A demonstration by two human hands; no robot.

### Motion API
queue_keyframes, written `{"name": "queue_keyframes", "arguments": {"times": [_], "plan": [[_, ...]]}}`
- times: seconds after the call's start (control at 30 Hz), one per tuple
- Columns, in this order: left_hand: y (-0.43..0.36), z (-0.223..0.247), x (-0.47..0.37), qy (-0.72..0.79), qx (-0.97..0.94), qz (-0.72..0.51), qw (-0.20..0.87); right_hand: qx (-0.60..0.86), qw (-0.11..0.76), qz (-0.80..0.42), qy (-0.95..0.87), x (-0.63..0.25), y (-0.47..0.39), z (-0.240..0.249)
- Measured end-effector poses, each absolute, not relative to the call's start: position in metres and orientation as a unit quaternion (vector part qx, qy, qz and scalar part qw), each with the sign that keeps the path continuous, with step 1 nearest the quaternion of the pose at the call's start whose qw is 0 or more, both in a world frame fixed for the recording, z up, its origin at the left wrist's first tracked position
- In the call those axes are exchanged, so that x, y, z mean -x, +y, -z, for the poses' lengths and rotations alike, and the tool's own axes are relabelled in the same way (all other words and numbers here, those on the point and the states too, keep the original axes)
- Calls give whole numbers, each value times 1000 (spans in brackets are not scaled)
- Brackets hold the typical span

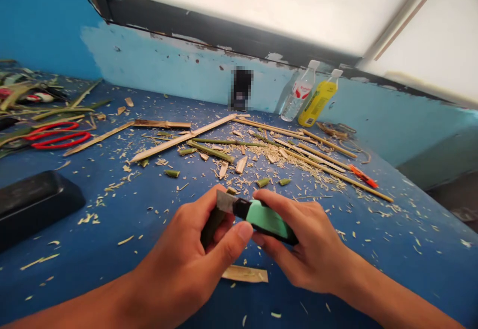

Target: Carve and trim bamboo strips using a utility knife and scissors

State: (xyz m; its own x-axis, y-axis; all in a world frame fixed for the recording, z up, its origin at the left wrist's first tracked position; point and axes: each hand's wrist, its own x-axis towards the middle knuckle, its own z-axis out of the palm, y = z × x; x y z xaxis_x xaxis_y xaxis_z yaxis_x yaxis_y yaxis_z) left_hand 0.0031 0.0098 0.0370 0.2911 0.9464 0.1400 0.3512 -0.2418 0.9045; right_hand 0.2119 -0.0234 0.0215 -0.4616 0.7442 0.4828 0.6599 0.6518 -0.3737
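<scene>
My right hand [309,239] is wrapped round a green and black utility knife [271,219], whose blade [225,201] points left. In my left hand [194,249] is a short dark green piece of bamboo [212,224], mostly hidden by the fingers. The blade lies over this piece, near its upper end; whether it cuts in, I cannot tell. My left thumb reaches toward the front of the knife. Beneath the hands a flat pale bamboo strip [246,274] rests on the blue table [149,289].
Bamboo strips [186,137], thin sticks [336,169] and shavings spread over the table's middle. Red-handled scissors [61,136] and a black object [37,204] are at the left. Near the wall stand a clear bottle [298,92] and a yellow bottle [319,100]. An orange cutter [363,175] lies at the right.
</scene>
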Motion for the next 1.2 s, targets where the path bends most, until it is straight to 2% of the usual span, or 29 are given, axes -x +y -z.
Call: {"name": "queue_keyframes", "arguments": {"times": [0.3,0.73,1.07,1.2], "plan": [[2,-28,12,392,-743,-305,449,396,306,-94,-861,-212,-24,-21],[1,-32,9,371,-744,-313,459,408,286,-168,-851,-215,-30,-28],[1,-28,12,341,-759,-321,452,393,304,-157,-854,-211,-31,-26],[-1,-23,12,360,-758,-324,436,400,321,-118,-851,-208,-33,-21]]}}
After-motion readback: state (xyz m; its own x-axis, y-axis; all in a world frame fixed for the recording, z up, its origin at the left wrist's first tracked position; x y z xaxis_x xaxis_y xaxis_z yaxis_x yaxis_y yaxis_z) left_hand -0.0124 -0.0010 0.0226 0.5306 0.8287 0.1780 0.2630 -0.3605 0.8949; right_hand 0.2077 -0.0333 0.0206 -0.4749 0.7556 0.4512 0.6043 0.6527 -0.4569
